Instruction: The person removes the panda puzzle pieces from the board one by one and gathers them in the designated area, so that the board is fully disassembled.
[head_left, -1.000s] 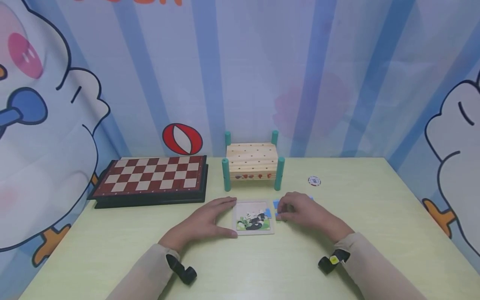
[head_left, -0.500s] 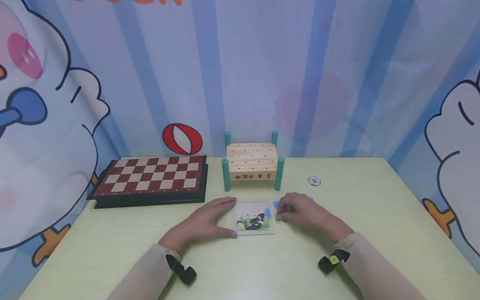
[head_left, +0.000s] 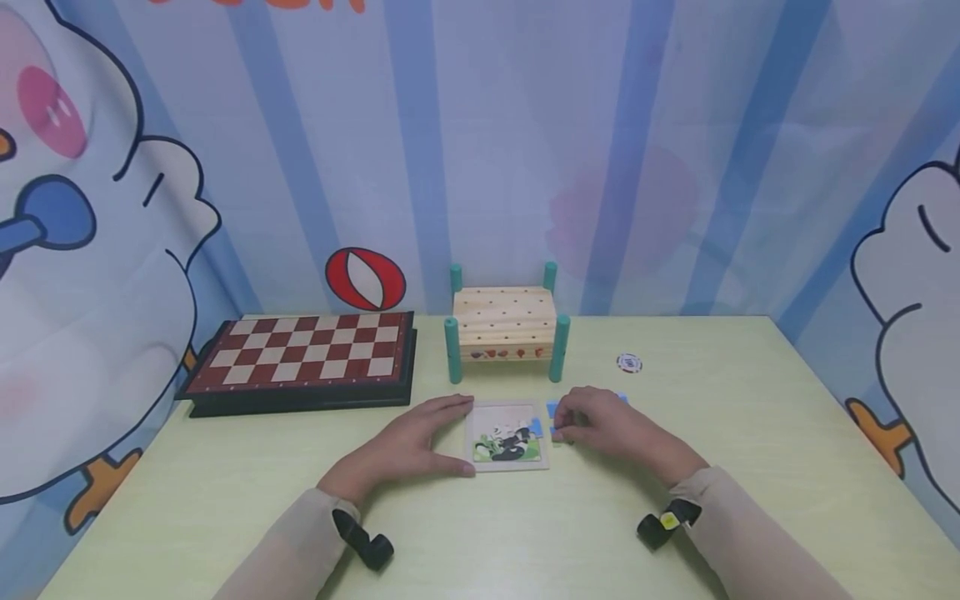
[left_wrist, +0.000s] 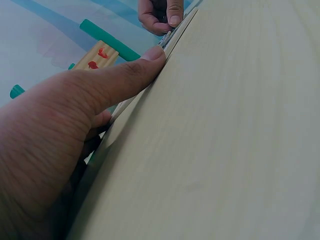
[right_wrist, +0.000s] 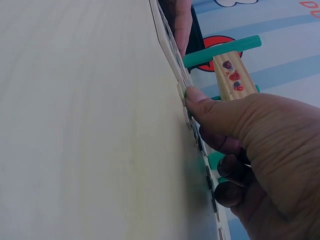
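A small jigsaw puzzle tray (head_left: 510,467) with a pale rim lies on the table, its lower part filled with a black, white and green picture. My left hand (head_left: 397,446) rests at its left side, thumb at the near corner and fingertips at the far corner, fairly straight. To the right of the tray, my right hand (head_left: 603,425) has its fingers curled down and pinches a puzzle piece (right_wrist: 181,95), mostly hidden by the thumb. Loose blue puzzle pieces (head_left: 552,408) lie beside and under that hand; several show edge-on in the right wrist view.
Behind the tray stands a small wooden rack (head_left: 504,317) with green posts. A chessboard box (head_left: 300,362) sits at the left. A round poker-style chip (head_left: 629,362) lies at the right back. A printed curtain (head_left: 495,150) hangs behind the table (head_left: 480,542).
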